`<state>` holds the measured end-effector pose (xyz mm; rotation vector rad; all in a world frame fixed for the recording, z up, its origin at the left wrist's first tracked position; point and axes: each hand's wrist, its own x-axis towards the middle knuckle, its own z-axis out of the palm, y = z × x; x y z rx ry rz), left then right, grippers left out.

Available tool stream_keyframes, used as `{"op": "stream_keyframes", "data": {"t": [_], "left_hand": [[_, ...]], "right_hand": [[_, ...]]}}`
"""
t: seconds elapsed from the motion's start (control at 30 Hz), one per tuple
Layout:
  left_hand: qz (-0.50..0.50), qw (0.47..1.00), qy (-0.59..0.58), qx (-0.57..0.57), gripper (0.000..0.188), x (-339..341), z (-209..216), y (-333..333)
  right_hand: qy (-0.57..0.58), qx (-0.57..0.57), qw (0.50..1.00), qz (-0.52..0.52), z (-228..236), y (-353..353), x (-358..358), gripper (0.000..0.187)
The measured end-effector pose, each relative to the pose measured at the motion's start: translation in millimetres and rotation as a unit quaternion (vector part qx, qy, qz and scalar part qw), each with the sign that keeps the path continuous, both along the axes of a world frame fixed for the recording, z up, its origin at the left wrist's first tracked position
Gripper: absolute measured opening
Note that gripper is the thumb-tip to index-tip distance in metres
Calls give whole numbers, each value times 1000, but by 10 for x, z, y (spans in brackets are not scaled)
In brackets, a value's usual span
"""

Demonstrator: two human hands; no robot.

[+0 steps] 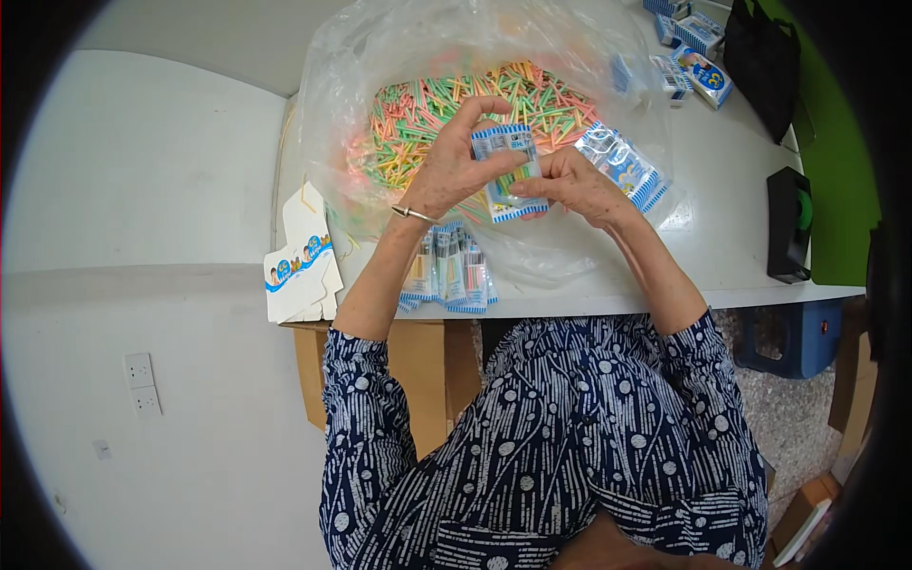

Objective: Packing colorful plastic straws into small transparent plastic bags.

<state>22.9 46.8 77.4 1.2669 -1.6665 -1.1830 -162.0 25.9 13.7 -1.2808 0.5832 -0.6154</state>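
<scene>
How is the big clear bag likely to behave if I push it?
The bag will probably fold rather than slide stiffly, since its thin film is visibly crumpled. It may feel heavy at the bottom, given the many sticks in it. Those sticks would likely shift, as they lie loose and jumbled.

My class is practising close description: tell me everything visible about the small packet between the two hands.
The packet looks like thin, shiny plastic, roughly rectangular. Blue-and-white stripes cross its short ends; its clear middle shows green and yellowish sticks. Its top leans slightly left. It is held above the clear bag by the left hand and right hand, which partly cover its front. Whether it is sealed cannot be told.
</scene>
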Motion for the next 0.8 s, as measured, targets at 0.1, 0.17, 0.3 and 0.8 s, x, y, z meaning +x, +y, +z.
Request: {"op": "stream_keyframes", "data": {"t": [0.1,0.17,0.3,0.8], "left_hand": [[2,999,-35,-42,45,6,-31,2],[8,997,-51,-55,46,-20,-32,-4],[13,1000,-13,-13,47,-48,-37,15],[-36,998,-40,44,47,39,-49,-33]], "right_hand": [[34,-17,999,34,27,14,13,25],[-46,-27,998,-23,-52,70,82,23],[45,-25,999,18,-120,-7,-3,24],[19,39,998,38,-13,-4,-114,29]]}}
